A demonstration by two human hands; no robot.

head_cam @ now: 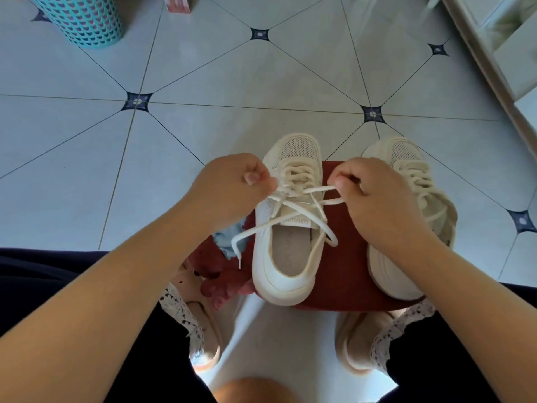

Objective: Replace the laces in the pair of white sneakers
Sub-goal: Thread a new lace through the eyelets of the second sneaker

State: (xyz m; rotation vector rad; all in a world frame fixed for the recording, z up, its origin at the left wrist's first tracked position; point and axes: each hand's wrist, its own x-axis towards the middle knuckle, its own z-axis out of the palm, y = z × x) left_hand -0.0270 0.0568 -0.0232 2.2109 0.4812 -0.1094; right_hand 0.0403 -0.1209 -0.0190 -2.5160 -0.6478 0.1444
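Observation:
Two white sneakers stand side by side on a dark red stool (343, 274), toes pointing away from me. The left sneaker (286, 257) is laced with a cream lace (293, 212) whose two ends cross over the tongue and hang loose toward the heel. My left hand (229, 190) pinches one strand of this lace at the sneaker's left side. My right hand (374, 196) pinches the other strand at its right side. The right sneaker (406, 167) is also laced and lies partly hidden behind my right hand and forearm.
A teal plastic basket (84, 18) stands on the tiled floor (203, 68) at the far left. A pale blue cloth (229, 239) lies on the stool's left edge. My slippered feet (203, 330) flank the stool. A wall base runs along the right (494, 68).

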